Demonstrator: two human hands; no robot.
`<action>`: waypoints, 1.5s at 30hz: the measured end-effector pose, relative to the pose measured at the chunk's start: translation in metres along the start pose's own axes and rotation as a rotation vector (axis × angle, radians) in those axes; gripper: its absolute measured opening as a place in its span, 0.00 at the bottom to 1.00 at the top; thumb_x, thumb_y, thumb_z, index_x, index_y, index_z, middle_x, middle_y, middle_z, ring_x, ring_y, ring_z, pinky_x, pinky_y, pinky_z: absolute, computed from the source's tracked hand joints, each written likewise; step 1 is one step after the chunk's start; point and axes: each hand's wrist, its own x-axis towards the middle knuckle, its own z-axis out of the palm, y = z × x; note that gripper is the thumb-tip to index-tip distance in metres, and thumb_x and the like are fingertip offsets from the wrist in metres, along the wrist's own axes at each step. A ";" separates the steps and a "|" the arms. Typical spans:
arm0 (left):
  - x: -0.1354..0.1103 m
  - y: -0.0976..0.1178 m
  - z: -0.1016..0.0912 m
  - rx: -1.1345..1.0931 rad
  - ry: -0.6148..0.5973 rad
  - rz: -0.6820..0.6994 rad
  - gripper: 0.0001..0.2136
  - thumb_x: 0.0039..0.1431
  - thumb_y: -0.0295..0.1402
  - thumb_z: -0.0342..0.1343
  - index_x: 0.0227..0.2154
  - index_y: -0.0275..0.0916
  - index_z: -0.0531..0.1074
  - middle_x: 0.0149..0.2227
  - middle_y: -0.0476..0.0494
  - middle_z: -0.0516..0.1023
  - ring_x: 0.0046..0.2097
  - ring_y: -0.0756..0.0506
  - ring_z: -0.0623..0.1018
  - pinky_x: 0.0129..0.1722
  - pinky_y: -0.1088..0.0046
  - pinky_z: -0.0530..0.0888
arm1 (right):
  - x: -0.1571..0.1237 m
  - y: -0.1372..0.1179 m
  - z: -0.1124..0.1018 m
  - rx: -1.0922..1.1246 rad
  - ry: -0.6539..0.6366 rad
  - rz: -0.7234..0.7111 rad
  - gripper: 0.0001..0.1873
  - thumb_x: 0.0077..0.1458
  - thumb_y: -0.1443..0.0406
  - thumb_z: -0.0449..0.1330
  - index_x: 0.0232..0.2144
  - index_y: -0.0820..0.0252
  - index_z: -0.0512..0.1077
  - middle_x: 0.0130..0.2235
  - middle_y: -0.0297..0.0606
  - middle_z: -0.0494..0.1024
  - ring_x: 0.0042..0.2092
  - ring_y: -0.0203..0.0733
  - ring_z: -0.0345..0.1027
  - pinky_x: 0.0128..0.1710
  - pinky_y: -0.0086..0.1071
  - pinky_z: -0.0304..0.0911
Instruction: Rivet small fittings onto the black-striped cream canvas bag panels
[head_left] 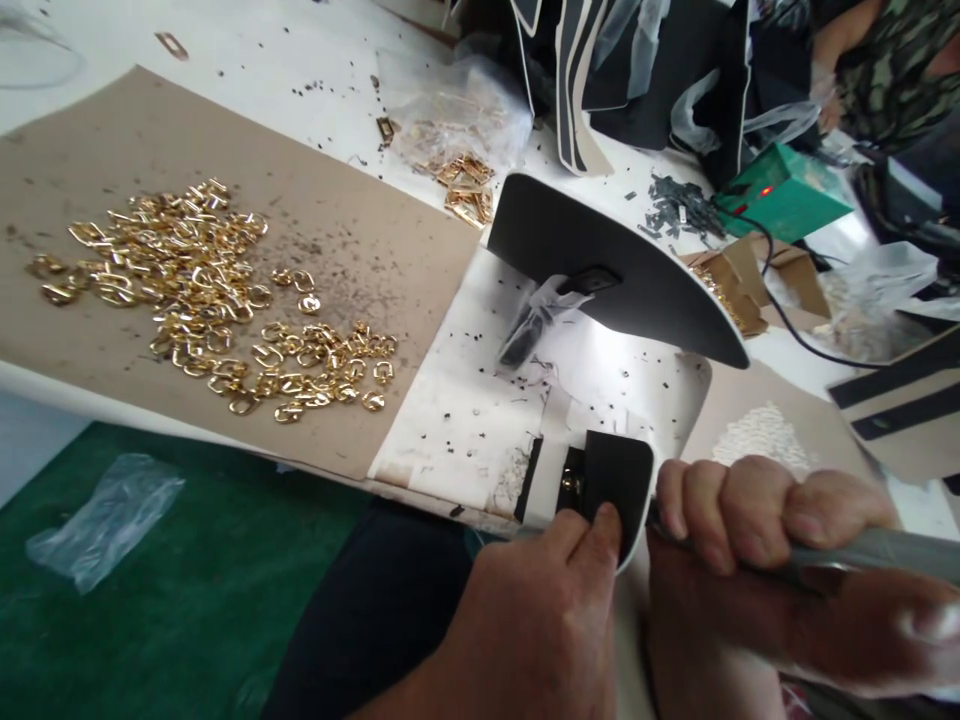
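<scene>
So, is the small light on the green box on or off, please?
On: the small light glows red against the side of the green box.

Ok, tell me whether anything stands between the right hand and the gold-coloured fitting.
Yes: in this view, the white-edged black panel lies between the right hand and the gold-coloured fitting. The left hand touches the panel's near part.

The floor [195, 630] is green; above it stands a white table [255, 50], its top brightly lit in places.
</scene>
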 end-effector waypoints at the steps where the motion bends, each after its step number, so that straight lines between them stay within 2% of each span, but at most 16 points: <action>1: 0.000 0.000 0.000 0.008 -0.007 0.006 0.27 0.62 0.28 0.50 0.63 0.26 0.63 0.40 0.31 0.81 0.32 0.36 0.83 0.28 0.59 0.82 | 0.000 0.000 0.000 -0.002 0.001 -0.004 0.21 0.53 0.48 0.68 0.27 0.53 0.66 0.18 0.23 0.55 0.15 0.32 0.48 0.16 0.33 0.50; 4: -0.002 -0.002 0.001 0.034 0.004 0.020 0.28 0.60 0.29 0.53 0.63 0.26 0.63 0.41 0.32 0.81 0.31 0.37 0.83 0.26 0.60 0.82 | 0.000 0.000 0.002 0.005 0.009 -0.018 0.20 0.54 0.49 0.68 0.27 0.54 0.66 0.19 0.23 0.56 0.15 0.31 0.48 0.15 0.32 0.49; 8: -0.004 -0.004 0.002 0.072 0.057 0.032 0.27 0.60 0.28 0.52 0.63 0.31 0.63 0.39 0.35 0.81 0.30 0.40 0.82 0.25 0.65 0.80 | 0.000 -0.002 0.004 0.016 -0.026 0.011 0.20 0.53 0.50 0.69 0.28 0.55 0.67 0.19 0.24 0.58 0.16 0.32 0.51 0.16 0.34 0.52; 12: -0.006 -0.008 0.003 0.071 0.064 0.033 0.27 0.60 0.28 0.52 0.63 0.32 0.62 0.40 0.35 0.81 0.30 0.40 0.82 0.26 0.65 0.81 | 0.000 -0.002 0.007 0.010 -0.044 0.033 0.19 0.54 0.50 0.69 0.29 0.54 0.68 0.20 0.24 0.59 0.16 0.33 0.52 0.16 0.35 0.54; 16: -0.006 -0.010 0.004 0.020 0.065 0.019 0.27 0.62 0.27 0.49 0.64 0.32 0.62 0.40 0.34 0.81 0.31 0.40 0.82 0.28 0.65 0.81 | 0.001 -0.001 0.011 -0.009 -0.075 0.012 0.17 0.56 0.51 0.67 0.29 0.54 0.67 0.20 0.24 0.59 0.16 0.33 0.52 0.17 0.33 0.54; 22: -0.009 -0.009 -0.001 -0.106 0.036 -0.018 0.26 0.63 0.27 0.50 0.64 0.31 0.63 0.44 0.31 0.80 0.35 0.40 0.82 0.34 0.65 0.81 | 0.002 0.000 0.024 -0.008 -0.094 0.045 0.13 0.55 0.58 0.68 0.29 0.55 0.68 0.21 0.26 0.61 0.18 0.32 0.54 0.18 0.32 0.56; 26: -0.010 -0.005 -0.004 -0.149 0.086 -0.028 0.23 0.67 0.27 0.44 0.64 0.31 0.64 0.44 0.31 0.80 0.34 0.42 0.81 0.34 0.66 0.79 | 0.001 0.001 0.023 -0.004 -0.096 0.040 0.12 0.56 0.57 0.67 0.30 0.54 0.68 0.21 0.25 0.60 0.18 0.33 0.54 0.19 0.32 0.56; 28: -0.012 -0.005 -0.006 -0.195 0.120 -0.041 0.20 0.68 0.28 0.43 0.60 0.34 0.69 0.42 0.34 0.80 0.34 0.43 0.81 0.33 0.68 0.78 | 0.001 0.002 0.021 0.008 -0.086 0.035 0.12 0.56 0.57 0.66 0.30 0.54 0.68 0.21 0.25 0.60 0.18 0.32 0.54 0.19 0.32 0.56; 30: -0.015 -0.007 -0.010 -0.256 0.160 -0.103 0.15 0.69 0.29 0.44 0.50 0.39 0.75 0.37 0.40 0.80 0.34 0.45 0.80 0.33 0.70 0.76 | 0.002 0.003 0.019 0.031 -0.054 0.032 0.13 0.56 0.57 0.67 0.29 0.55 0.67 0.21 0.25 0.60 0.17 0.32 0.53 0.19 0.32 0.56; 32: -0.018 -0.011 -0.017 -0.324 0.183 -0.222 0.11 0.69 0.32 0.47 0.38 0.42 0.76 0.31 0.46 0.79 0.32 0.46 0.79 0.33 0.71 0.75 | 0.004 0.004 0.019 0.060 -0.011 0.036 0.15 0.56 0.56 0.67 0.28 0.55 0.66 0.22 0.24 0.60 0.17 0.31 0.52 0.19 0.31 0.56; 34: -0.019 -0.014 -0.026 -0.388 0.185 -0.361 0.10 0.67 0.35 0.50 0.34 0.42 0.74 0.29 0.49 0.78 0.32 0.45 0.79 0.35 0.70 0.76 | 0.005 0.005 0.019 0.077 0.017 0.041 0.16 0.56 0.56 0.68 0.28 0.55 0.65 0.22 0.24 0.59 0.18 0.31 0.51 0.20 0.29 0.55; 36: -0.018 -0.016 -0.036 -0.449 0.175 -0.460 0.09 0.65 0.37 0.52 0.36 0.42 0.75 0.32 0.47 0.80 0.36 0.42 0.80 0.39 0.67 0.78 | 0.006 0.005 0.019 0.091 0.021 0.035 0.15 0.55 0.57 0.68 0.28 0.55 0.65 0.22 0.23 0.59 0.18 0.31 0.51 0.20 0.29 0.56; 40: -0.010 -0.017 -0.048 -0.576 0.153 -0.513 0.13 0.60 0.35 0.56 0.47 0.44 0.77 0.39 0.44 0.84 0.44 0.38 0.82 0.43 0.64 0.80 | 0.006 0.004 0.019 0.120 0.005 0.014 0.14 0.55 0.58 0.67 0.28 0.56 0.65 0.22 0.24 0.61 0.18 0.31 0.52 0.20 0.29 0.58; 43: -0.006 -0.019 -0.050 -0.653 0.128 -0.552 0.20 0.60 0.34 0.56 0.55 0.45 0.72 0.43 0.43 0.84 0.39 0.40 0.84 0.39 0.65 0.81 | 0.005 0.003 0.017 0.147 0.011 0.005 0.14 0.55 0.59 0.67 0.28 0.56 0.65 0.22 0.24 0.62 0.18 0.31 0.54 0.21 0.29 0.59; 45: -0.004 -0.022 -0.049 -0.588 0.154 -0.576 0.24 0.59 0.34 0.58 0.59 0.45 0.69 0.45 0.42 0.84 0.34 0.42 0.83 0.34 0.67 0.81 | 0.005 0.001 0.015 0.147 0.021 -0.010 0.15 0.56 0.58 0.68 0.29 0.56 0.65 0.23 0.24 0.63 0.19 0.31 0.55 0.22 0.29 0.59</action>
